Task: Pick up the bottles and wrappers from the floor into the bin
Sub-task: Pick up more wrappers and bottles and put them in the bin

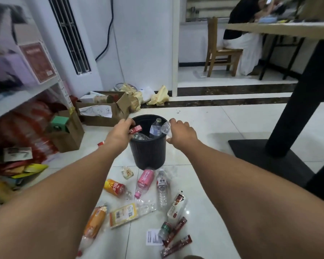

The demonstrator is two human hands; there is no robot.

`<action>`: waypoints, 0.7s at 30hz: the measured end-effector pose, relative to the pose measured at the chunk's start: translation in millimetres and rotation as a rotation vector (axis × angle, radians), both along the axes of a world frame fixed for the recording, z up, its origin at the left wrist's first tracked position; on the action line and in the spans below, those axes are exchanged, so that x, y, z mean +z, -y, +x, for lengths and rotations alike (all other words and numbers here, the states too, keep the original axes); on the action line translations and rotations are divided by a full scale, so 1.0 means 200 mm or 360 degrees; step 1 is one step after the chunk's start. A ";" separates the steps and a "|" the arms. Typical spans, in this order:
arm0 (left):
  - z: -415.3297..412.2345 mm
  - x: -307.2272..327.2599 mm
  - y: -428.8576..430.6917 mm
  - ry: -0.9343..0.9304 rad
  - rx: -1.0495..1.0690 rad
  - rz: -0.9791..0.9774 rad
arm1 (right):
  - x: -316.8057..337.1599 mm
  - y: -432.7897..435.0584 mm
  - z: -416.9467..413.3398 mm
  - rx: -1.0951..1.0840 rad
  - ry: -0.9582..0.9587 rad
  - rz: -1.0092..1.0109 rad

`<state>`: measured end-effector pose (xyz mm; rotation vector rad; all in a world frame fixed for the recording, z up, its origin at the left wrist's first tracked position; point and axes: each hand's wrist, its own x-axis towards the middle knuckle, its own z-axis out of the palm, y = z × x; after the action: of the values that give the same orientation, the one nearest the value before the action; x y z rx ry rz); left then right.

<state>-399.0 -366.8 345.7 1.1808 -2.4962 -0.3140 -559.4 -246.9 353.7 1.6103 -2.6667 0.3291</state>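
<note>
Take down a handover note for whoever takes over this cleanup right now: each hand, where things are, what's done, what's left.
Left hand holds a red wrapper over the black bin.
Right hand holds a clear plastic wrapper at the bin's rim.
Done: clear bottles are inside the bin.
Left on the floor: pink bottle, clear water bottle, orange bottle, yellow wrapper, red stick wrappers, other litter.

So the bin (148, 152) between the hands is black plastic, matt, with a ribbed wall. The left hand (121, 132) grips a glossy red wrapper (136, 128), and the right hand (181, 133) grips a crinkly clear wrapper (166, 129) of thin plastic. The floor tiles (213, 124) beside the right hand are white and properly shiny. The bottle (162, 195) nearer than both hands is smooth clear plastic. The box (101, 116) left of the left hand is dull brown cardboard.
</note>
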 end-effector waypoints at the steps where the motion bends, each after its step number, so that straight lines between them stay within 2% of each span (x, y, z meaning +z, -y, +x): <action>1: 0.00 -0.01 -0.01 0.0024 0.0002 -0.0013 | 0.00 0.00 0.01 -0.0006 0.0001 0.0019; 4: 0.03 0.00 -0.01 0.0135 0.0049 -0.0143 | 0.03 0.04 0.04 -0.0001 0.0001 0.0010; 7: 0.02 0.00 0.07 0.0111 0.0134 -0.0189 | 0.04 0.14 0.06 0.0010 0.0008 -0.0024; 10: 0.01 -0.02 0.17 0.0060 0.0164 -0.0143 | 0.02 0.24 0.07 0.0005 0.0025 0.0001; 15: -0.08 -0.09 0.35 -0.0030 0.0029 -0.0045 | -0.02 0.44 0.01 -0.0018 0.0043 -0.0015; 21: -0.25 -0.22 0.58 -0.0518 -0.0016 0.0373 | -0.15 0.71 -0.10 -0.0145 0.0161 -0.0041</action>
<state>-449.7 -482.6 301.4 1.1000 -2.2251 -0.7553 -579.9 -388.3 324.6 1.4985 -2.7861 0.4520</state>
